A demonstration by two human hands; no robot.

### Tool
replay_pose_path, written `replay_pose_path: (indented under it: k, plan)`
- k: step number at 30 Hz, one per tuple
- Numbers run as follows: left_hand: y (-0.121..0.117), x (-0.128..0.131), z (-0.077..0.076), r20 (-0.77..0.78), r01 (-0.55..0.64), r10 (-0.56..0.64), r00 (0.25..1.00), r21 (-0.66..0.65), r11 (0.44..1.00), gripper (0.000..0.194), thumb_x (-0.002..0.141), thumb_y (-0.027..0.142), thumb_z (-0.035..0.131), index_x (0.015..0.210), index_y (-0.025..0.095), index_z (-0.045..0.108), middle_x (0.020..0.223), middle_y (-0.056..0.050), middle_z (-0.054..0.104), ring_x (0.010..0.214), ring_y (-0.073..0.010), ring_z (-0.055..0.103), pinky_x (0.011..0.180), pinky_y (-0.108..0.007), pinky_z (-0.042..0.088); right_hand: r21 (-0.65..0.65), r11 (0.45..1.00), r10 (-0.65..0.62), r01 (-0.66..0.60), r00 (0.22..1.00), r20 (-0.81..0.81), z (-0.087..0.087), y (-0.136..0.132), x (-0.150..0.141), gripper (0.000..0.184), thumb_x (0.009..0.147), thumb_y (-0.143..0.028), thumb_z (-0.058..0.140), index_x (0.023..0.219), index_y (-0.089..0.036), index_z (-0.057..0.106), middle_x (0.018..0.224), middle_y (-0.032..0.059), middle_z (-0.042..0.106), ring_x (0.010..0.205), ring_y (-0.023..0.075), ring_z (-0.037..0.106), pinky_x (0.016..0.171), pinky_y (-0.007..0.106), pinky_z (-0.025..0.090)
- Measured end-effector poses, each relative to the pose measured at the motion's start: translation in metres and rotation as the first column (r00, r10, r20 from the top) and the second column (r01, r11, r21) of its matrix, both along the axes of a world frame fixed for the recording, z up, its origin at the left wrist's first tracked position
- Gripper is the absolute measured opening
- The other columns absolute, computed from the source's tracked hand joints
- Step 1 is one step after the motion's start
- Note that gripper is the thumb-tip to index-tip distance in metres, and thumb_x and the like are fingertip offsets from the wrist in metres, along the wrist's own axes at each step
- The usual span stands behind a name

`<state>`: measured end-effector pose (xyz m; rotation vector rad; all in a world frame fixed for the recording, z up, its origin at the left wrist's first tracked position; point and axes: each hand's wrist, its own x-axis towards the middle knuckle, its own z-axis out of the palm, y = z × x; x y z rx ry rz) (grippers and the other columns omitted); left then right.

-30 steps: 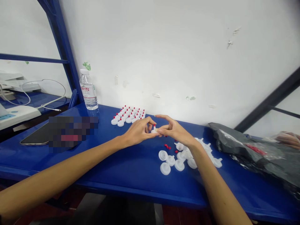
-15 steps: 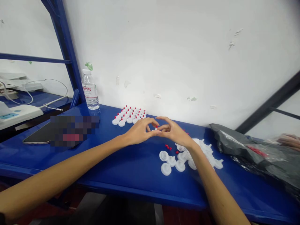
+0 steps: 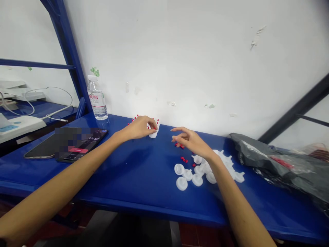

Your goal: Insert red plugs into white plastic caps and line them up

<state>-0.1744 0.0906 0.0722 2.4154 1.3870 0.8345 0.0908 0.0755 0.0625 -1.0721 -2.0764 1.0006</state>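
Observation:
My left hand (image 3: 142, 127) is closed on a white bottle cap with a red tip (image 3: 153, 135), at the front right of the group of red-tipped white caps, which it mostly covers. Apart from it, my right hand (image 3: 191, 141) hovers with fingers spread and nothing visible between them. Under and near its fingers lie small red tips (image 3: 183, 160). White caps without red tips (image 3: 182, 183) lie in a loose heap beneath and beside my right forearm, some with the spout up and some turned over.
A water bottle (image 3: 97, 99) stands by the wall. Two phones lie at the left, one a lit smartphone (image 3: 88, 144), near a white power strip (image 3: 23, 127). Dark plastic bags (image 3: 257, 154) lie at the right. The blue table (image 3: 128, 181) has its front edge close to me.
My hands, which were together at a red-tipped cap, have parted. The left has carried it leftward to the group of caps. My right hand has stayed near its place, its fingers now spread.

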Motion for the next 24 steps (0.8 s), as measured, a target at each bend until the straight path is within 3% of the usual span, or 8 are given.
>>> replay_pose_path:
  k: [3,7,12,18,21,24]
  plan:
    - [-0.001,-0.002,0.003,-0.145,-0.033,0.03,0.989,-0.013,0.999,0.019,0.077,0.018,0.061,0.086,0.02,0.077,0.086,-0.003,0.076,0.075,-0.0172,0.067,0.067,-0.025,0.047,0.021,0.999,0.024,-0.025,0.999,0.03,-0.002,0.0,-0.001,0.037,0.091,-0.044,0.06,0.123,-0.023,0.062,0.095,0.0057,0.076,0.074,0.0167,0.068,0.069,0.03,0.052]
    - [0.002,-0.004,-0.005,-0.312,-0.115,0.104,0.944,-0.016,0.993,0.027,0.073,0.012,0.056,0.088,0.021,0.077,0.088,-0.004,0.077,0.08,-0.0196,0.068,0.066,-0.026,0.044,0.038,0.999,0.037,-0.039,0.998,0.057,-0.004,0.002,-0.002,0.035,0.093,-0.043,0.059,0.12,-0.023,0.063,0.093,0.0056,0.076,0.072,0.0165,0.068,0.068,0.03,0.051]
    - [0.004,-0.01,-0.009,-0.417,-0.205,0.185,0.89,-0.002,0.979,0.033,0.069,0.015,0.058,0.095,0.024,0.075,0.091,-0.004,0.076,0.077,-0.0197,0.066,0.06,-0.024,0.041,0.049,0.999,0.022,-0.025,0.998,0.061,-0.003,0.002,-0.001,0.032,0.092,-0.042,0.06,0.117,-0.022,0.065,0.089,0.0046,0.076,0.071,0.0164,0.069,0.068,0.03,0.052]
    - [0.002,-0.015,-0.004,-0.496,-0.259,0.232,0.836,0.015,0.966,0.035,0.07,0.014,0.057,0.099,0.023,0.073,0.091,-0.007,0.075,0.078,-0.0217,0.066,0.065,-0.026,0.044,0.054,0.999,-0.01,0.006,0.998,0.06,0.0,0.0,-0.002,0.029,0.092,-0.04,0.06,0.113,-0.022,0.066,0.087,0.0042,0.075,0.071,0.0169,0.069,0.069,0.031,0.052]
    - [0.001,-0.015,-0.005,-0.5,-0.298,0.276,0.821,0.038,0.954,0.035,0.073,0.014,0.056,0.102,0.023,0.073,0.097,-0.009,0.075,0.084,-0.024,0.067,0.07,-0.029,0.046,0.122,0.99,-0.079,0.066,0.991,0.106,-0.002,0.003,0.002,0.025,0.092,-0.039,0.059,0.11,-0.024,0.068,0.086,0.0039,0.076,0.073,0.0188,0.07,0.071,0.032,0.052]
    - [-0.001,-0.013,-0.007,-0.52,-0.336,0.329,0.789,0.083,0.938,0.033,0.076,0.015,0.054,0.104,0.021,0.072,0.103,-0.012,0.073,0.09,-0.0273,0.067,0.073,-0.032,0.047,0.28,0.944,-0.241,0.178,0.948,0.209,-0.005,0.011,0.011,0.021,0.093,-0.038,0.057,0.104,-0.026,0.07,0.086,0.0038,0.076,0.079,0.0221,0.071,0.075,0.035,0.051]
